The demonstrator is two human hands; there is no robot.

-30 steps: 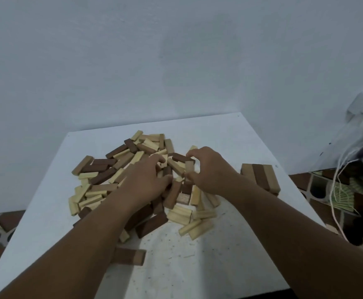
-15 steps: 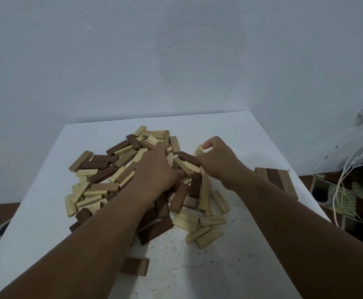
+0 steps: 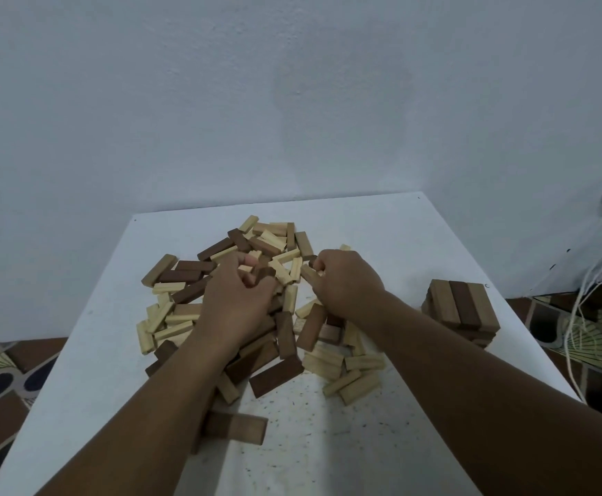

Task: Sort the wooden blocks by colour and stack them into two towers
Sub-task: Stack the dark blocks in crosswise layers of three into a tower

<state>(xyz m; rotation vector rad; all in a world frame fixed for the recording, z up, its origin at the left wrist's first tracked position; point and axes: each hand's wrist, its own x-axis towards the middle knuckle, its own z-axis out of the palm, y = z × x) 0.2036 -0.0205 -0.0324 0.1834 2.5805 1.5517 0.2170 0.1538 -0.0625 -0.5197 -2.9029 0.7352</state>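
Here both hands (image 3: 236, 298) (image 3: 346, 281) grip blocks (image 3: 285, 334); stack (image 3: 460, 309) stands apart.

Head camera looks forward and down, close over the table (image 3: 381, 223).

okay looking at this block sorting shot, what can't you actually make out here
- Head view: blocks under the left hand and its forearm are covered, so their colours cannot be told.
- What the right hand pinches: only a pale block end shows.
- The small stack near the table edge: its lower layers are in shadow, so their count is unclear.
- The pile's buried blocks.
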